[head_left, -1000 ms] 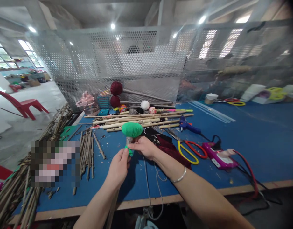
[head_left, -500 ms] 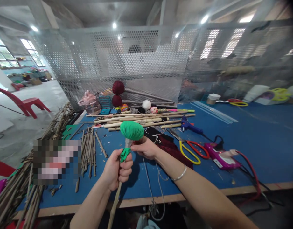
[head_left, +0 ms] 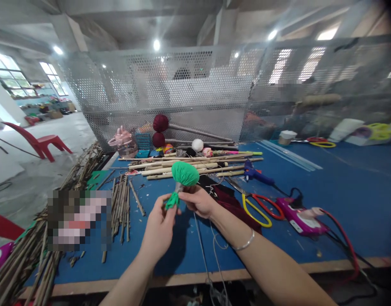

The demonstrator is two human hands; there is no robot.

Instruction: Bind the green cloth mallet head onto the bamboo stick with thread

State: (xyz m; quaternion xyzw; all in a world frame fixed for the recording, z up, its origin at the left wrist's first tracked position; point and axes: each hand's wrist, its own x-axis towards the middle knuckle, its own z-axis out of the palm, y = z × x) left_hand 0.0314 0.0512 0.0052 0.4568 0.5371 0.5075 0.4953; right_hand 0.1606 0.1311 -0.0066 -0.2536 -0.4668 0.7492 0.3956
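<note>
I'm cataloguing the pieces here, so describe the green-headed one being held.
The green-headed piece has a rounded, bulging head of wrinkled, cloth-like covering, a narrow grey neck, and loose, crumpled green material below. It is held head up over the blue table. The left hand grips its lower part; the right hand touches near the neck. Anything lower is hidden.

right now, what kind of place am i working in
Probably a craft workshop: bundled sticks, large scissors and a blue glue gun share the blue worktable, with a perforated metal screen behind.
</note>
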